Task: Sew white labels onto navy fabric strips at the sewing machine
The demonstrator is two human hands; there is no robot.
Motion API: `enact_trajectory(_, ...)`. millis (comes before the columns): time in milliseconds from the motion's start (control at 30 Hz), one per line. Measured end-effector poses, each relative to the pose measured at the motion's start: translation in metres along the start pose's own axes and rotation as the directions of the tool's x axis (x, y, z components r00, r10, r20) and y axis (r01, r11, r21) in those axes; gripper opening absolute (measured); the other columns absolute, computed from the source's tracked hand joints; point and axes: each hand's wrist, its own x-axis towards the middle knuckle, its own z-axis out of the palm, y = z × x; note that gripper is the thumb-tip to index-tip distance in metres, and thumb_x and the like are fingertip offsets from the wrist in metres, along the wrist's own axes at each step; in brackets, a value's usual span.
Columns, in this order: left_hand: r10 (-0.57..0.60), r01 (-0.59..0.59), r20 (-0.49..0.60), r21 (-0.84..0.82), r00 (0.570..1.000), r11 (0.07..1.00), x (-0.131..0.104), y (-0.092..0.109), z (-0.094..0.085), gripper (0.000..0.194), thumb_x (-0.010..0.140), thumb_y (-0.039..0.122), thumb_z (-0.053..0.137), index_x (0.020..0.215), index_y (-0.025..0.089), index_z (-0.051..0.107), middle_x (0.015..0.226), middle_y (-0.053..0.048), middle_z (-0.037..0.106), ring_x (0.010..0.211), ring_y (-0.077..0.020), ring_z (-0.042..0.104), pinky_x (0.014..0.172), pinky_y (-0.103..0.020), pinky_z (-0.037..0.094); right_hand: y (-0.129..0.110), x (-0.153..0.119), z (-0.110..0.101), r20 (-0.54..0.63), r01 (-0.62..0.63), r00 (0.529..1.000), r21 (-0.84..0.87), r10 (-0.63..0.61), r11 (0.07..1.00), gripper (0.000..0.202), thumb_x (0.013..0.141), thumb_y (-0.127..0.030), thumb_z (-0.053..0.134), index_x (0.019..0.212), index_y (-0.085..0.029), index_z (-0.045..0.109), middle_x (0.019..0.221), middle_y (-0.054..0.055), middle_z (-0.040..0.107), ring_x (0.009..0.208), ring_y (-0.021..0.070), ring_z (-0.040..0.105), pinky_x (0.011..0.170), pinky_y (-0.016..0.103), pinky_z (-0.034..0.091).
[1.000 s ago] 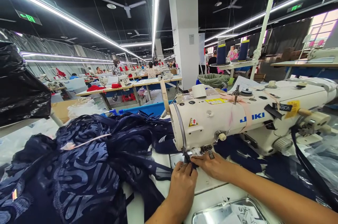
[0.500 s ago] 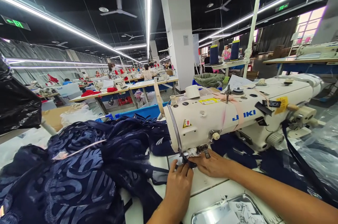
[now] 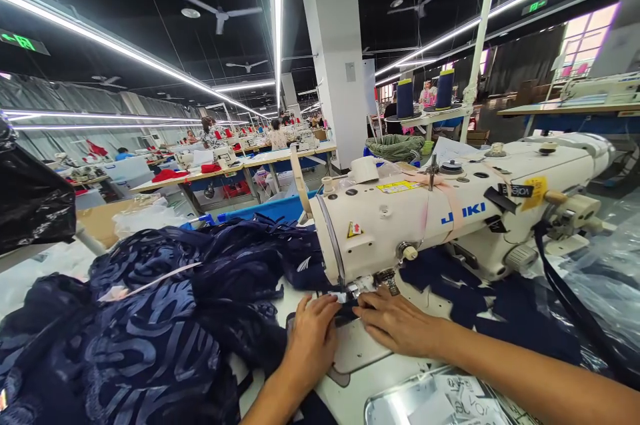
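Sewing machine (image 3: 380, 231) stands on a white table (image 3: 347, 393), its arm running off to the far right, head end over the work. Dark cloth (image 3: 347, 313), a small piece, lies below the head, between the fingertips of both hands.

Left hand (image 3: 315, 331): fingers bent and loosely grouped, tips at the cloth's left; whether they pinch it, cannot tell. Right hand (image 3: 397, 321): palm down, fingers close together, tips at the cloth's right, just below the head; grip on the cloth likewise unclear.

Navy heap (image 3: 145, 331), patterned, fills the table's left side; a pale strip (image 3: 165, 280) lies across it. Navy scraps (image 3: 515, 311) spread behind the right forearm, toward the table's right side. Metal tray (image 3: 387, 405) near the front edge carries marked papers (image 3: 467, 401).
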Motion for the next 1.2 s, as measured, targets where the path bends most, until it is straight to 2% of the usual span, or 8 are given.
enact_trajectory(200,-0.023,0.008,0.277,0.055,0.961,0.998,-0.002,0.021,-0.002,0.044,0.071,0.0,0.037,0.108,0.016,0.057,0.117,-0.01,0.056,0.11,-0.0239,0.049,0.091,-0.05,0.039,0.011,0.0,0.005,0.015,-0.053,0.999,0.123,0.051,0.991,0.033,0.084,-0.018,0.042,0.115,-0.018,0.053,0.11,0.01,0.053,0.098,0.0229,0.051,0.088,0.041,0.039)
enact_trajectory(333,-0.071,0.047,0.327,0.079,0.942,0.996,-0.004,0.022,-0.001,0.051,0.068,-0.002,0.039,0.11,0.02,0.056,0.123,-0.007,0.052,0.115,-0.0236,0.044,0.094,-0.048,0.036,0.016,0.0,0.004,0.009,-0.067,0.998,0.219,0.066,0.973,0.03,0.082,-0.014,0.044,0.107,-0.023,0.058,0.107,0.005,0.056,0.097,0.0195,0.052,0.087,0.037,0.04)
enact_trajectory(433,-0.062,0.038,0.327,0.081,0.943,0.996,-0.006,0.021,0.0,0.052,0.067,-0.002,0.04,0.111,0.022,0.056,0.123,-0.006,0.051,0.116,-0.0235,0.043,0.095,-0.048,0.035,0.013,0.0,-0.001,-0.027,0.001,1.0,0.142,0.003,0.99,0.027,0.084,-0.013,0.043,0.103,-0.022,0.059,0.103,0.005,0.057,0.093,0.0182,0.054,0.083,0.033,0.042)
enact_trajectory(533,-0.002,-0.033,0.298,0.112,0.955,0.993,-0.008,0.014,-0.004,0.053,0.067,-0.003,0.04,0.112,0.021,0.054,0.12,-0.007,0.054,0.113,-0.023,0.046,0.095,-0.048,0.034,0.007,0.001,-0.004,-0.041,0.095,0.994,-0.078,-0.098,0.992,0.023,0.083,-0.01,0.042,0.097,-0.016,0.059,0.097,0.008,0.058,0.083,0.0186,0.055,0.073,0.031,0.045)
enact_trajectory(700,0.015,-0.036,0.071,0.305,0.997,0.952,-0.005,-0.005,-0.013,0.035,0.072,-0.003,0.036,0.089,0.015,0.059,0.089,-0.007,0.065,0.086,-0.0209,0.059,0.088,-0.045,0.039,0.003,0.001,-0.001,-0.034,0.16,0.984,-0.282,-0.177,0.946,0.02,0.08,-0.003,0.041,0.088,-0.014,0.056,0.088,0.009,0.058,0.078,0.0198,0.054,0.064,0.03,0.046)
enact_trajectory(767,0.029,-0.023,-0.014,0.303,0.999,0.953,-0.002,-0.009,-0.013,0.031,0.072,-0.003,0.035,0.078,0.016,0.058,0.075,-0.005,0.064,0.074,-0.0181,0.059,0.082,-0.039,0.043,0.003,0.001,0.002,-0.044,0.15,0.984,-0.29,-0.17,0.945,0.02,0.08,-0.004,0.04,0.088,-0.014,0.055,0.087,0.008,0.057,0.079,0.02,0.054,0.065,0.03,0.047)
enact_trajectory(867,0.061,-0.039,-0.09,0.221,0.994,0.974,0.0,-0.008,-0.009,0.029,0.073,-0.001,0.036,0.082,0.016,0.058,0.081,-0.005,0.064,0.075,-0.0176,0.059,0.076,-0.036,0.045,0.003,0.001,0.003,-0.053,0.131,0.987,-0.267,-0.15,0.955,0.018,0.081,-0.005,0.041,0.087,-0.015,0.055,0.087,0.007,0.057,0.079,0.0198,0.053,0.063,0.029,0.047)
enact_trajectory(1200,0.21,-0.223,0.089,0.182,0.974,0.958,-0.003,-0.005,-0.007,0.031,0.079,0.006,0.039,0.101,0.02,0.056,0.108,-0.004,0.062,0.103,-0.0213,0.054,0.091,-0.046,0.038,0.004,-0.002,-0.002,-0.086,0.106,0.99,-0.109,-0.115,0.988,0.025,0.079,-0.005,0.043,0.095,-0.016,0.058,0.1,0.008,0.057,0.085,0.0193,0.053,0.071,0.029,0.046)
